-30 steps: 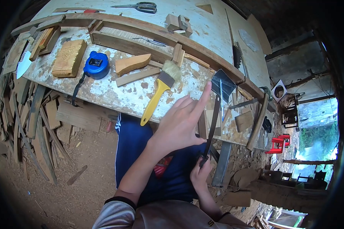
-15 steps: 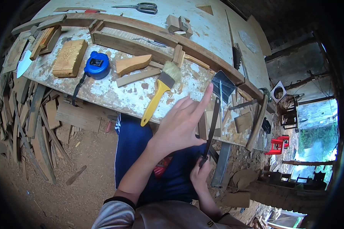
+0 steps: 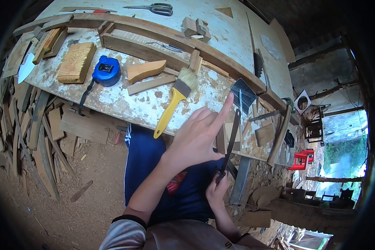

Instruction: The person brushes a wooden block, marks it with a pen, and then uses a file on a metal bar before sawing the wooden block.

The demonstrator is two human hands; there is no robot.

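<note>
My left hand [image 3: 198,135] is raised at the bench's front edge, index finger and thumb stretched apart and the other fingers partly curled. It holds nothing. Lower down, in front of my lap, my right hand [image 3: 217,189] is wrapped round the handle end of a long, thin, dark file-like tool [image 3: 233,139]. The tool points up past my left thumb and has a small hole near its far tip. Just left of my left hand lies a paintbrush [image 3: 169,114] with a yellow handle. A black dustpan-shaped piece [image 3: 244,96] is beyond my index fingertip.
On the bench [image 3: 146,106] lie a blue tape measure [image 3: 106,71], a wood block [image 3: 76,63] and a shaped wood piece [image 3: 146,71]. Scissors [image 3: 157,8] lie farther back. A hammer [image 3: 280,135] rests at right. Scrap wood [image 3: 39,146] is piled at left; red stools [image 3: 298,161] stand at right.
The view has shifted slightly. Both hands keep nearly the same pose, and the right hand still grips the dark tool, whose tip sits a touch lower.
</note>
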